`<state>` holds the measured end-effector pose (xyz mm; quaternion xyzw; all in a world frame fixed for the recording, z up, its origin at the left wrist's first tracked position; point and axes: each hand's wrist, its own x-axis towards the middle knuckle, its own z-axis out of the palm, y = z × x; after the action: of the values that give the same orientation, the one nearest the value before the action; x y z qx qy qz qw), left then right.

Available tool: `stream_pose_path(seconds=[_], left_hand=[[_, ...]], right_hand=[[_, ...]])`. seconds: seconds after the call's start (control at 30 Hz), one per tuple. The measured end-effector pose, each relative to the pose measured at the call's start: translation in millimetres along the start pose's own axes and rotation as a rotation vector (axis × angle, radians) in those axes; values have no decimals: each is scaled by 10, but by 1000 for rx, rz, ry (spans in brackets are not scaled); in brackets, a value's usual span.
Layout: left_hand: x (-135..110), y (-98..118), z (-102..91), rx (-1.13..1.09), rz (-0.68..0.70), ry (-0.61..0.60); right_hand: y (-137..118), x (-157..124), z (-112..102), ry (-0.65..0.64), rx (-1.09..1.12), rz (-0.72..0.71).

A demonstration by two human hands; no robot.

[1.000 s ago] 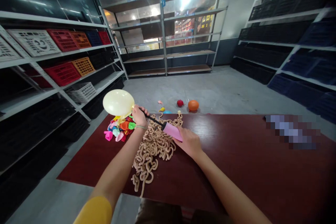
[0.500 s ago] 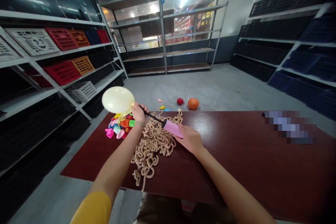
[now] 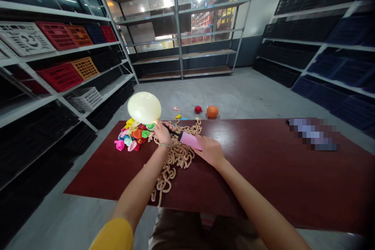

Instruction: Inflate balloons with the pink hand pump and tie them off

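A pale yellow balloon (image 3: 144, 108), swollen with air, sits at the nozzle end of a pink balloon pump (image 3: 189, 140) with a black shaft. My left hand (image 3: 163, 133) is closed round the balloon's neck and the pump's nozzle. Round the pink barrel my right hand (image 3: 211, 150) is wrapped. Beneath the pump lies a tangled pile of tan rope (image 3: 183, 156) on the dark red table (image 3: 258, 179). Left of my left hand is a heap of limp coloured balloons (image 3: 137, 134).
Beyond the table, an orange balloon (image 3: 212, 111) and a small red balloon (image 3: 198, 109) rest on the floor. A pixelated object (image 3: 313, 134) lies at the table's right. Shelves with crates (image 3: 58, 35) line the left side; a metal rack (image 3: 178, 27) stands behind.
My left hand has moved right, toward my right hand, bringing the balloon along. Less of the black pump shaft shows between my hands. The whole view has shifted slightly.
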<state>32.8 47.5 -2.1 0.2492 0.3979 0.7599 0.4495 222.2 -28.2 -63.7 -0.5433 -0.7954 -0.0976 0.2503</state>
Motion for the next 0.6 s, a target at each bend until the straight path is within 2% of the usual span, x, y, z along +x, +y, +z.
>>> stream_pose_path(seconds=[0.13,0.23,0.33,0.5,0.6], left_hand=[[387,451,-166,-6,75,61],[564,600,-193,-32,110,135],[486,435,-104,-43,124,164],[-1,-131,126,-8,20,51],[-118,-230,168,-2,-16,15]], right_hand=[[2,2,38,16,22,-14],[-1,26,65,29,29,11],[-13,48,65,18,1,58],[-24,37,27,-21,-31,108],[-16,8,-1,-27,-19,99]])
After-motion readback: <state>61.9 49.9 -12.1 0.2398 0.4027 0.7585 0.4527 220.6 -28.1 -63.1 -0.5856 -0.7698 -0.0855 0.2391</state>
